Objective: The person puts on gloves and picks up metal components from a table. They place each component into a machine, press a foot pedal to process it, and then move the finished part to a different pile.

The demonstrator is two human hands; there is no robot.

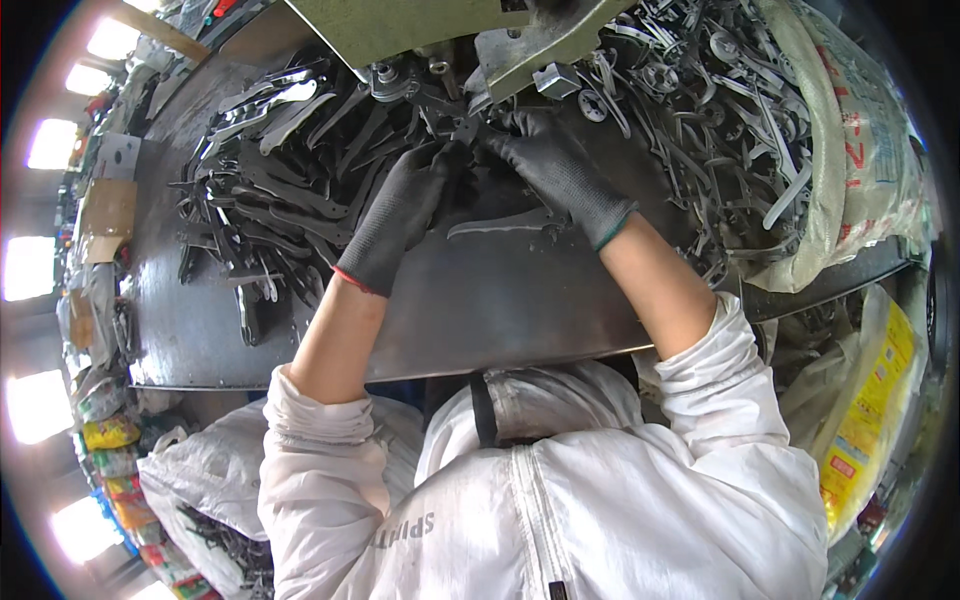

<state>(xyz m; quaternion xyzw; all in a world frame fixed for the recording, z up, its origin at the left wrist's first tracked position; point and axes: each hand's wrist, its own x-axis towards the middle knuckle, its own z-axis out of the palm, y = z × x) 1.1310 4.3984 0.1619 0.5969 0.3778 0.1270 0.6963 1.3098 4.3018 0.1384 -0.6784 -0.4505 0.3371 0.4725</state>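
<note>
My left hand (402, 205), in a grey knit glove with a red cuff, is closed with its fingertips on a metal lever (465, 129) beneath the machine head. My right hand (562, 168), in a like glove with a green cuff, reaches in beside it with curled fingers. What its fingertips hold is hidden in the dark gap between the hands. Just below the right hand, a single pale lever (500, 226) lies flat on the metal tabletop (490, 300).
A green machine (400, 25) with a metal block (556, 80) overhangs the hands. Dark levers (290, 190) are heaped at left. Pale metal levers (740, 110) spill from a woven sack (840, 130) at right. Beyond the table's front edge lie a white sack (215, 465) and a yellow-printed bag (870, 390).
</note>
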